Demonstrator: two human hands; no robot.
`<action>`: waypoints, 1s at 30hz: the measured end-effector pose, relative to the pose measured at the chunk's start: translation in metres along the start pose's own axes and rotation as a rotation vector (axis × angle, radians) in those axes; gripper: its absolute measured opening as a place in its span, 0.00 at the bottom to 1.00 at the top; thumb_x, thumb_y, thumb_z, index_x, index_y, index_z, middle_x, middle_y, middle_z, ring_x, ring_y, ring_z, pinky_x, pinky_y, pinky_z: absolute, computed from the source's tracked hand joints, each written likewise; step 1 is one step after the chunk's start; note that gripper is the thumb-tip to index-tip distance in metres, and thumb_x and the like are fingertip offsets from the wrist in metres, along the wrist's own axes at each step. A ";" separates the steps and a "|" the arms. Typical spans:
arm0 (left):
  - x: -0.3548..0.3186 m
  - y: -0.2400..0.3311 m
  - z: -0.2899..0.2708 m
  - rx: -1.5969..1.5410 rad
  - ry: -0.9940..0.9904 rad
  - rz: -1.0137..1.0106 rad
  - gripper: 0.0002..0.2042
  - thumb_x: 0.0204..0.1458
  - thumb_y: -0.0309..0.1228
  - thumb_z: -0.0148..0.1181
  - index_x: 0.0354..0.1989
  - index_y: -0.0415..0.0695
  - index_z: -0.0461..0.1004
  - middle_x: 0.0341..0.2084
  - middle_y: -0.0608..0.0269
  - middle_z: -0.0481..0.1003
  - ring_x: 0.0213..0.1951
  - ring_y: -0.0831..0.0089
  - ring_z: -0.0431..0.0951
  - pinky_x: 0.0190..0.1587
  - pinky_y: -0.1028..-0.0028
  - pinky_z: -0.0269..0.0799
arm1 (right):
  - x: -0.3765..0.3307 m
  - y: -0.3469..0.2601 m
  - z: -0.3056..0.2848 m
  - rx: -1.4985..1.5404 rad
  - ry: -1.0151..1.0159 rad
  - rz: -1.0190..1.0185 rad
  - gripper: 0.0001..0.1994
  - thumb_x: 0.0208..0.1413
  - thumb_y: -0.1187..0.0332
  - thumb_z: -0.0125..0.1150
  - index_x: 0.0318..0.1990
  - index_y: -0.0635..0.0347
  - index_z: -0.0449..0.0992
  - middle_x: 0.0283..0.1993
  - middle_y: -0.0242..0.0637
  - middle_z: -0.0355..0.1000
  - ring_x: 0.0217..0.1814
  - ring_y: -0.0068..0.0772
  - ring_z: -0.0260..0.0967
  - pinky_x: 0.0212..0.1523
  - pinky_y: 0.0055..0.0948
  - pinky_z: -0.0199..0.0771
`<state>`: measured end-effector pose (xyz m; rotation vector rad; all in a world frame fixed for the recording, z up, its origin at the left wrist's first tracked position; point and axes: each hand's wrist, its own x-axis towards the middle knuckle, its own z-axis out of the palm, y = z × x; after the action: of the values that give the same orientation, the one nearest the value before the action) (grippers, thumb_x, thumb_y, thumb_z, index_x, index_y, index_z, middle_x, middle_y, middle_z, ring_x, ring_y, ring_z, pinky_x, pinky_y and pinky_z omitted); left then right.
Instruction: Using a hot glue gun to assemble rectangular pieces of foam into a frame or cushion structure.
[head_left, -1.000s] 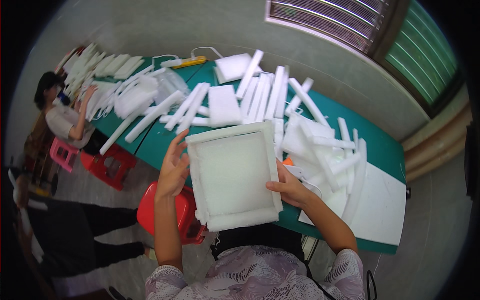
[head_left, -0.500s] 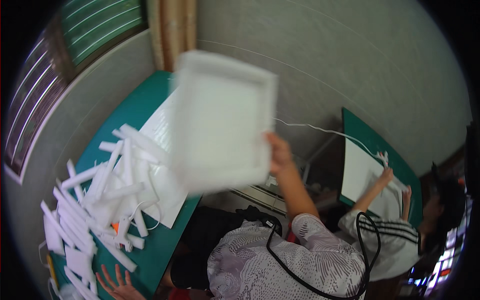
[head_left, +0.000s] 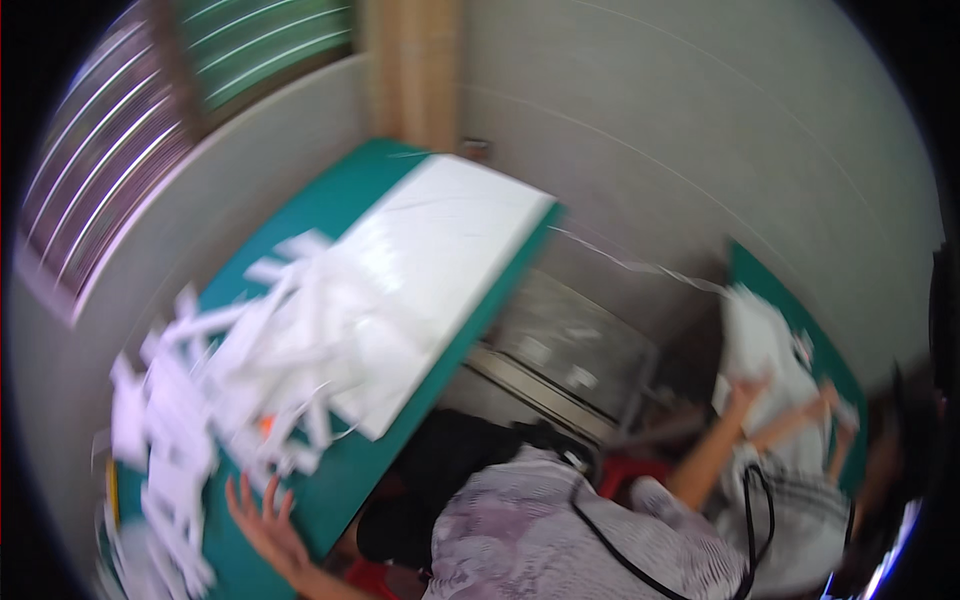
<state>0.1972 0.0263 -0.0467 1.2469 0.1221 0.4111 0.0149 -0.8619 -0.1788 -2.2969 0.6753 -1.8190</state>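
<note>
My left hand (head_left: 268, 525) is open at the lower left, fingers spread over the edge of the green table (head_left: 265, 550) and holding nothing. Just beyond its fingers lies a heap of white foam strips (head_left: 180, 420). A white glue gun (head_left: 290, 455) with an orange part sits partly buried in this heap. Far to the right, my right hand (head_left: 745, 392) reaches to the lower edge of a blurred white foam tray (head_left: 765, 335) over the other table. Blur hides whether its fingers still grip the tray.
A white board (head_left: 455, 225) covers the far part of my table. A co-worker's hand (head_left: 826, 398) is close to the tray at the second green table (head_left: 765, 272). A white cord (head_left: 630, 264) runs between the tables. A black cable (head_left: 610, 550) crosses my shirt.
My right hand has swung the white foam tray from in front of me to the right-hand table. My left hand has come further into view. The whole view has shifted.
</note>
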 end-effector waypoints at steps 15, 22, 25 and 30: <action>-0.043 0.047 -0.036 0.067 0.343 0.191 0.29 0.56 0.36 0.57 0.64 0.43 0.53 0.57 0.49 0.61 0.48 0.62 0.74 0.47 0.68 0.71 | 0.021 -0.310 0.258 0.213 -0.361 -0.758 0.17 0.59 0.65 0.52 0.51 0.67 0.68 0.45 0.48 0.69 0.48 0.43 0.68 0.46 0.38 0.71; -0.045 0.070 -0.145 0.541 0.837 0.409 0.14 0.53 0.26 0.58 0.47 0.38 0.68 0.30 0.63 0.73 0.27 0.78 0.74 0.29 0.80 0.69 | 0.091 -0.357 0.160 0.424 -0.319 -0.471 0.18 0.56 0.65 0.58 0.48 0.70 0.69 0.44 0.51 0.70 0.46 0.49 0.69 0.45 0.41 0.71; -0.055 0.091 -0.244 0.479 1.072 0.389 0.16 0.52 0.30 0.60 0.47 0.39 0.67 0.26 0.65 0.73 0.23 0.78 0.74 0.25 0.80 0.69 | 0.065 -0.442 0.195 0.470 -0.320 -0.338 0.18 0.55 0.64 0.60 0.47 0.71 0.70 0.44 0.52 0.70 0.46 0.51 0.69 0.45 0.43 0.71; -0.024 0.143 -0.349 -0.311 1.260 0.222 0.29 0.51 0.40 0.63 0.55 0.37 0.58 0.42 0.50 0.71 0.37 0.59 0.78 0.35 0.67 0.77 | 0.042 -0.570 0.188 0.527 -0.362 -0.213 0.17 0.54 0.67 0.61 0.45 0.72 0.70 0.43 0.53 0.71 0.44 0.51 0.70 0.44 0.43 0.72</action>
<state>0.0325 0.3658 -0.0279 0.5392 0.9523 1.3145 0.3490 -0.4041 0.0221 -2.2819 -0.0992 -1.3682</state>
